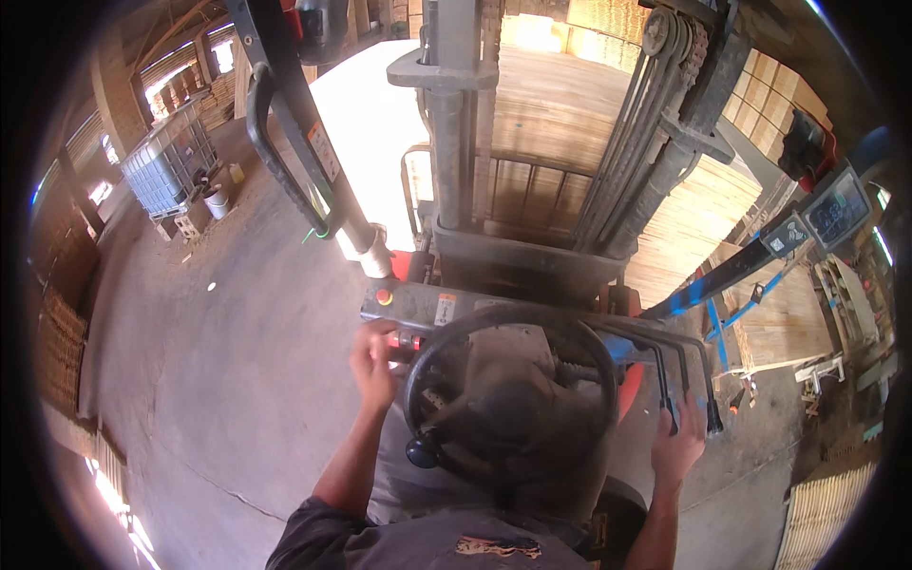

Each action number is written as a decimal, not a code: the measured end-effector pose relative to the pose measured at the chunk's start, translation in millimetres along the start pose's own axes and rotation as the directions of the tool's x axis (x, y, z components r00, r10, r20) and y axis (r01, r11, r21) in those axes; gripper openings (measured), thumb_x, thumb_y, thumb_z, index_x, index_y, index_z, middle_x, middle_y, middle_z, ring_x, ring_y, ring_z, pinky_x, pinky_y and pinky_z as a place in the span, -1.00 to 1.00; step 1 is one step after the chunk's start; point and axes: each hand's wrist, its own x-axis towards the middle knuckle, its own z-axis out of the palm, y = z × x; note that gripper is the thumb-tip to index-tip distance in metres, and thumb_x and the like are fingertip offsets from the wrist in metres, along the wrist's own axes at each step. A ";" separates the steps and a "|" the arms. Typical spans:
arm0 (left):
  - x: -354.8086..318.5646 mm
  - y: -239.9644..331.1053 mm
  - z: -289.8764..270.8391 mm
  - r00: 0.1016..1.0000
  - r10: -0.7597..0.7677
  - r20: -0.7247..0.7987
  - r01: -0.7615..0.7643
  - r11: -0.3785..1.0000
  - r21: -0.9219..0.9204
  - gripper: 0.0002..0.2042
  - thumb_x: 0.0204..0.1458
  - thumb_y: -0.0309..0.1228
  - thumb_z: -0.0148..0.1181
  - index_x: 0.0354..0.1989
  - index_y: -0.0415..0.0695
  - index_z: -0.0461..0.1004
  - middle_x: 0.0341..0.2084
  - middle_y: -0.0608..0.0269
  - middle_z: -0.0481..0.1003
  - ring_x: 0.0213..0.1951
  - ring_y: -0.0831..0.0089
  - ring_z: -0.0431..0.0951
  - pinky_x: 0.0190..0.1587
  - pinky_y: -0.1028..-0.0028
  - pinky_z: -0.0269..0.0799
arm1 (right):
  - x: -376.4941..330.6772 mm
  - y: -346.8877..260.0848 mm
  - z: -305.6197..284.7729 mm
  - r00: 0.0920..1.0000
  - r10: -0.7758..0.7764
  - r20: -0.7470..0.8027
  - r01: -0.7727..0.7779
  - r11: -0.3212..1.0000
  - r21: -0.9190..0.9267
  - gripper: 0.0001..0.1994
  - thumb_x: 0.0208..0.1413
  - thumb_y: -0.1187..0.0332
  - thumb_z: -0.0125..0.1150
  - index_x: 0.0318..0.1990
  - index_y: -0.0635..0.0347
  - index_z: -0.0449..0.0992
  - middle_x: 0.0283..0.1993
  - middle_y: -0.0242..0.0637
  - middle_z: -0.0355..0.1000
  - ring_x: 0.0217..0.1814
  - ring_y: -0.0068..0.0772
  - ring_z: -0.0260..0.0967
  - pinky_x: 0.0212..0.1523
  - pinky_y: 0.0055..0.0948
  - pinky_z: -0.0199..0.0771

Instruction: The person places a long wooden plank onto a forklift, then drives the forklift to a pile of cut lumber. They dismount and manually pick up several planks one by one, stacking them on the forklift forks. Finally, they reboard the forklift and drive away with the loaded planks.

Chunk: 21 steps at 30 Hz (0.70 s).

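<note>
Your left hand (372,363) rests, fingers curled, on a small lever (407,339) left of the steering wheel (513,389). Your right hand (678,443) grips the black control levers (679,366) at the wheel's right.

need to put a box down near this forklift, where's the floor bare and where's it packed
Bare: the concrete floor left of the cab, from the left hand out to the caged white tank. Crowded: ahead, stacked timber sits behind the mast; on the right, beyond the right hand on the control levers, boards, blue rails and scraps cover the floor.
</note>
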 end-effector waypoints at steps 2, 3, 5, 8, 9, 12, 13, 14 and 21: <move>-27.7 30.9 -14.7 0.974 0.224 -0.012 -0.224 0.974 -0.022 -0.59 0.54 -0.18 0.06 -0.02 -0.33 0.68 -0.25 0.08 0.70 -0.19 0.25 0.68 -0.11 0.25 0.58 | 8.0 -8.5 -6.7 0.998 -0.024 0.056 0.029 0.995 -0.094 -0.63 0.40 0.15 0.34 0.09 0.32 0.69 0.52 -0.01 0.49 0.50 0.21 0.43 0.44 0.22 0.40; -42.9 48.6 -23.6 0.949 0.296 0.112 -0.287 0.954 -0.088 -0.60 0.50 -0.16 0.16 -0.04 -0.32 0.68 -0.28 0.08 0.69 -0.16 0.18 0.68 -0.08 0.22 0.57 | 7.3 -13.2 -9.8 0.997 -0.034 0.062 0.042 0.991 -0.129 -0.62 0.39 0.13 0.35 0.09 0.30 0.69 0.54 -0.04 0.46 0.54 0.22 0.37 0.46 0.26 0.34; -61.2 75.2 -32.2 0.738 0.252 0.626 -0.140 0.965 -0.223 -0.66 0.30 -0.10 0.45 -0.12 -0.18 0.76 -0.48 0.27 0.61 -0.38 0.19 0.62 -0.18 0.23 0.53 | -0.2 -20.5 -14.6 0.997 -0.062 0.049 0.069 0.984 -0.162 -0.65 0.36 0.14 0.36 0.06 0.27 0.69 0.56 -0.06 0.44 0.59 0.25 0.29 0.49 0.32 0.26; -83.4 102.7 -17.1 0.444 0.353 0.824 -0.330 0.919 -0.216 -0.63 0.31 -0.02 0.47 -0.04 -0.11 0.79 -0.54 0.37 0.59 -0.48 0.26 0.59 -0.28 0.25 0.49 | -16.6 -24.1 -16.8 0.997 -0.072 0.010 0.073 0.982 -0.176 -0.71 0.33 0.21 0.36 0.00 0.24 0.70 0.54 -0.05 0.44 0.60 0.30 0.25 0.49 0.33 0.22; -92.8 109.4 -1.6 0.320 0.392 0.862 -0.358 0.893 -0.273 -0.65 0.27 -0.06 0.50 -0.03 -0.08 0.79 -0.56 0.37 0.56 -0.49 0.27 0.57 -0.29 0.26 0.48 | -20.0 -22.9 -16.4 0.997 -0.072 0.006 0.072 0.981 -0.179 -0.72 0.32 0.21 0.37 0.00 0.23 0.70 0.54 -0.07 0.44 0.59 0.31 0.25 0.48 0.33 0.23; -126.4 133.6 64.5 0.128 0.490 0.862 -0.389 0.825 -0.411 -0.70 0.15 -0.17 0.56 -0.02 -0.02 0.79 -0.60 0.38 0.49 -0.52 0.28 0.53 -0.34 0.27 0.44 | -25.0 -17.5 -14.2 0.997 -0.068 -0.028 0.064 0.991 -0.117 -0.71 0.28 0.20 0.39 0.00 0.22 0.70 0.54 -0.11 0.45 0.59 0.32 0.25 0.46 0.33 0.24; -133.8 141.6 92.3 0.131 0.522 0.843 -0.390 0.809 -0.441 -0.72 0.13 -0.21 0.57 -0.03 -0.01 0.79 -0.61 0.38 0.48 -0.53 0.29 0.51 -0.35 0.27 0.43 | -24.6 -16.5 -13.3 0.999 -0.037 -0.013 0.036 0.996 -0.087 -0.70 0.26 0.20 0.40 0.00 0.21 0.70 0.53 -0.12 0.45 0.60 0.32 0.24 0.46 0.33 0.25; -137.2 149.7 118.3 0.150 0.575 0.804 -0.391 0.782 -0.486 -0.73 0.10 -0.26 0.57 -0.04 0.01 0.78 -0.62 0.39 0.46 -0.54 0.30 0.50 -0.36 0.26 0.42 | -23.5 -15.4 -12.2 0.998 -0.050 -0.050 0.045 0.995 -0.086 -0.69 0.25 0.20 0.41 0.01 0.21 0.71 0.53 -0.12 0.45 0.60 0.32 0.24 0.45 0.32 0.25; -23.6 127.7 186.5 0.735 0.355 0.577 -0.398 0.916 -0.057 -0.84 0.27 -0.55 0.31 -0.10 -0.04 0.76 -0.23 0.20 0.75 -0.29 0.29 0.69 -0.23 0.24 0.59 | -25.7 -19.4 -5.5 0.999 0.049 0.015 -0.048 0.997 -0.056 -0.67 0.23 0.16 0.46 0.01 0.18 0.70 0.51 -0.17 0.45 0.56 0.24 0.26 0.40 0.28 0.30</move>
